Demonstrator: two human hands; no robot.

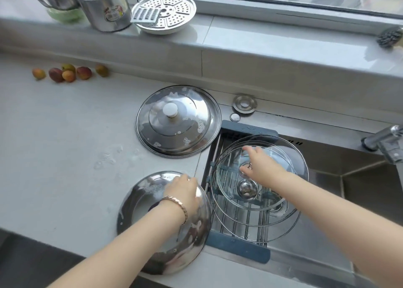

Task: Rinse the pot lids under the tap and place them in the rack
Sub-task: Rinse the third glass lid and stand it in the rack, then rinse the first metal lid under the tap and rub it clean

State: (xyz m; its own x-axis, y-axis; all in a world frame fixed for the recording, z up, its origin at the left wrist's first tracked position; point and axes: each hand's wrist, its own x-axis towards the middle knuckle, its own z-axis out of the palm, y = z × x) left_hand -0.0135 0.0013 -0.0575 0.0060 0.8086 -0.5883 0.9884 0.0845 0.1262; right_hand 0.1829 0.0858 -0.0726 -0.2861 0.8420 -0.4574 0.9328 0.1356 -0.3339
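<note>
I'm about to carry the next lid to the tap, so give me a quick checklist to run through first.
1. Glass lids seated in the rack: ok, stacked there.
2. Right hand clear of them: not ok, it pinches the top one.
3. Left hand gripping the near steel lid: cannot tell, the hand covers its middle.
4. Near steel lid rinsed: not ok, suds show.
5. Far steel lid rinsed: not ok, sudsy on the counter.
6. Tap running: cannot tell, at the frame's edge.

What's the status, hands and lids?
Left hand grips soapy steel lid on counter. Right hand holds glass lid in rack. Second soapy lid waits.
</note>
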